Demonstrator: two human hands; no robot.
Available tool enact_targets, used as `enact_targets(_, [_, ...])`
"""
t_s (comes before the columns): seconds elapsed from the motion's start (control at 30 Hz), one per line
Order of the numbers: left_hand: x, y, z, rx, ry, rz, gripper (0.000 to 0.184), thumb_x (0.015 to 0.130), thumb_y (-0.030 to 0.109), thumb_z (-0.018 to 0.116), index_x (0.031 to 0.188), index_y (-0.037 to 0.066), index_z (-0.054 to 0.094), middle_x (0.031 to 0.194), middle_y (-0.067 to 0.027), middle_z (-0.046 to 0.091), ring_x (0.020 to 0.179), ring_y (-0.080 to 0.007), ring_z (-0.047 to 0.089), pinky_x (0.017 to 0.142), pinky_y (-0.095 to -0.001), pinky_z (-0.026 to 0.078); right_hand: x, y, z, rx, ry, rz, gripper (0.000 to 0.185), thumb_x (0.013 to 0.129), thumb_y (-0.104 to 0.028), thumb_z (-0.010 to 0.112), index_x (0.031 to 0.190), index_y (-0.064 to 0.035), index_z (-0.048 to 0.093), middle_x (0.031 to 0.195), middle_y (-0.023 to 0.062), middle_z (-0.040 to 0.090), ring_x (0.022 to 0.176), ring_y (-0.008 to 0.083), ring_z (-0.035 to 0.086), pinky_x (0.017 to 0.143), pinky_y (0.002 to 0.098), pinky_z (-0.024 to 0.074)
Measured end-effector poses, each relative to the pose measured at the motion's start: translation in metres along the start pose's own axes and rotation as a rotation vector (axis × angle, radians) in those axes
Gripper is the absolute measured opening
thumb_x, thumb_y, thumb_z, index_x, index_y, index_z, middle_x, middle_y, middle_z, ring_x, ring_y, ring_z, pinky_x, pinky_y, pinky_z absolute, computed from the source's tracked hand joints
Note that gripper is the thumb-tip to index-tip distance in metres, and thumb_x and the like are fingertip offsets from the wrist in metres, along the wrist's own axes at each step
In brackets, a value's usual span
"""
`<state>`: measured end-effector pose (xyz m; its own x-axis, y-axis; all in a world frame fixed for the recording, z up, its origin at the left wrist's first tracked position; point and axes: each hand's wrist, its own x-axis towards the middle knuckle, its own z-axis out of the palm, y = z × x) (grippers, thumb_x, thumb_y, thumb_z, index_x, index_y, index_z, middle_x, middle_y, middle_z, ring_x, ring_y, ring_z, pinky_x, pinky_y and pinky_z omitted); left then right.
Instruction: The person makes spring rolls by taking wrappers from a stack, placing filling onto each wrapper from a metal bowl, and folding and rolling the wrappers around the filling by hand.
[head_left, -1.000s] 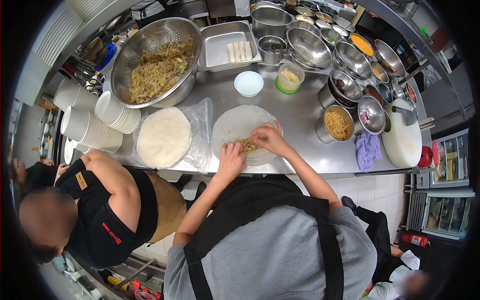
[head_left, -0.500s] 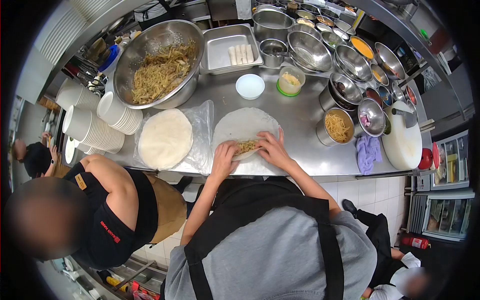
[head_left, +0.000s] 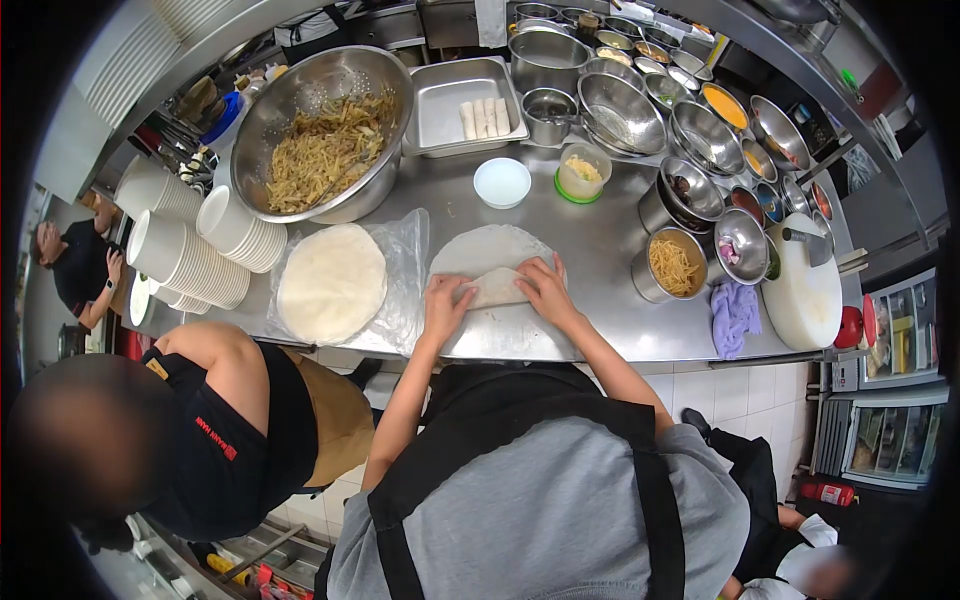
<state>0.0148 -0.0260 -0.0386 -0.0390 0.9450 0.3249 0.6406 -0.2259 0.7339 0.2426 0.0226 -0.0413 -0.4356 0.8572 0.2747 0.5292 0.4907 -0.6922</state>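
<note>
A round, thin spring roll wrapper (head_left: 490,246) lies on the steel counter in front of me, its near edge folded over into a flap that covers the filling. My left hand (head_left: 447,306) grips the left end of the fold. At the right end, my right hand (head_left: 546,294) holds the fold with curled fingers. To the left, a stack of round wrappers (head_left: 333,283) rests on a clear plastic sheet (head_left: 405,262). Just beyond the wrapper stand a small white bowl (head_left: 502,183) and a green-based cup (head_left: 582,174) with pale yellow contents.
A large colander (head_left: 390,170) of shredded filling stands back left, beside a steel tray (head_left: 440,125) with several finished rolls (head_left: 485,118). Stacked white tubs (head_left: 190,262) are at left. Steel bowls and a pot of yellow strips (head_left: 673,266) fill the right. A co-worker (head_left: 235,420) stands close left.
The near edge of the wrapper has been folded over the filling, which no longer shows. Both hands stay at the ends of the fold.
</note>
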Motion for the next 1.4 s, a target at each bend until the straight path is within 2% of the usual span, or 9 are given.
enact_targets(0.23, [0.02,-0.011,0.002,0.09,-0.033,0.072,0.018,0.074,0.013,0.073,0.088,0.003,0.067,0.089,-0.0115,0.063,0.088,-0.0321,0.053,0.079,-0.0392,0.044,0.008,-0.016,0.004,-0.189,0.217,-0.077,0.032,0.084,-0.009,0.058,0.116,-0.0107,0.059,0.112,0.0052,0.057,0.113,0.0211,0.052,0.109,0.057,0.0171])
enact_targets(0.43, [0.027,-0.011,0.001,0.1,-0.067,0.059,0.019,0.073,0.01,0.073,0.09,0.004,0.068,0.091,-0.0112,0.064,0.093,-0.0324,0.055,0.082,-0.0384,0.045,-0.018,-0.035,0.011,-0.358,0.009,-0.299,0.046,0.081,-0.004,0.051,0.127,-0.0091,0.053,0.134,0.0043,0.05,0.127,0.0185,0.044,0.11,0.0539,0.0183])
enact_targets(0.6, [0.027,-0.002,-0.002,-0.003,-0.098,-0.058,0.023,0.071,0.004,0.072,0.094,0.004,0.068,0.094,-0.0118,0.066,0.097,-0.0317,0.058,0.086,-0.0384,0.046,-0.023,-0.032,0.018,-0.424,-0.043,-0.307,0.052,0.082,-0.003,0.048,0.134,-0.0068,0.047,0.141,0.0055,0.045,0.132,0.0186,0.039,0.111,0.0514,0.0173])
enact_targets(0.63, [0.027,-0.001,-0.003,0.048,-0.078,0.029,0.024,0.071,0.003,0.071,0.094,0.004,0.068,0.094,-0.0119,0.066,0.096,-0.0313,0.058,0.086,-0.039,0.046,-0.024,-0.032,0.018,-0.434,-0.052,-0.307,0.054,0.081,-0.003,0.048,0.135,-0.0067,0.045,0.142,0.0057,0.044,0.133,0.0187,0.039,0.112,0.0512,0.0172])
enact_targets(0.7, [0.027,0.0,-0.006,0.149,-0.037,0.202,0.025,0.07,0.002,0.07,0.095,0.005,0.068,0.095,-0.0121,0.066,0.095,-0.0306,0.059,0.085,-0.0404,0.046,-0.024,-0.031,0.019,-0.44,-0.058,-0.307,0.055,0.082,-0.004,0.047,0.136,-0.0069,0.044,0.143,0.0054,0.042,0.133,0.0184,0.038,0.112,0.0513,0.0168])
enact_targets(0.93, [0.031,0.009,-0.004,0.228,-0.056,0.202,0.024,0.071,0.0,0.066,0.095,0.005,0.066,0.092,-0.0127,0.062,0.091,-0.0316,0.058,0.079,-0.0415,0.046,-0.026,-0.033,0.021,-0.477,-0.063,-0.289,0.057,0.082,-0.004,0.047,0.139,-0.0078,0.04,0.145,0.0041,0.039,0.135,0.0181,0.035,0.112,0.0508,0.0157])
enact_targets(1.13, [0.021,0.024,-0.007,0.149,-0.155,0.18,0.027,0.072,0.007,0.065,0.099,0.004,0.064,0.096,-0.0139,0.062,0.094,-0.0324,0.058,0.081,-0.0413,0.047,-0.021,-0.026,0.025,-0.464,-0.04,-0.312,0.052,0.083,-0.009,0.05,0.135,-0.0052,0.046,0.137,0.0075,0.047,0.129,0.0219,0.042,0.109,0.0488,0.0263])
enact_targets(1.23, [0.012,0.026,-0.004,0.177,-0.242,0.146,0.041,0.07,0.015,0.069,0.108,0.004,0.061,0.1,-0.0149,0.062,0.096,-0.0341,0.058,0.085,-0.0416,0.047,-0.014,-0.026,0.026,-0.42,-0.02,-0.299,0.049,0.082,-0.012,0.053,0.131,-0.0039,0.05,0.132,0.0105,0.051,0.123,0.0237,0.046,0.104,0.0453,0.0333])
enact_targets(1.4, [0.012,0.024,0.004,0.232,-0.212,0.14,0.049,0.069,0.012,0.072,0.114,0.003,0.057,0.104,-0.0137,0.062,0.099,-0.0338,0.057,0.085,-0.0414,0.047,0.001,-0.026,0.025,-0.362,-0.012,-0.293,0.048,0.077,-0.012,0.062,0.124,-0.0033,0.055,0.124,0.0102,0.054,0.115,0.0245,0.05,0.098,0.0404,0.039])
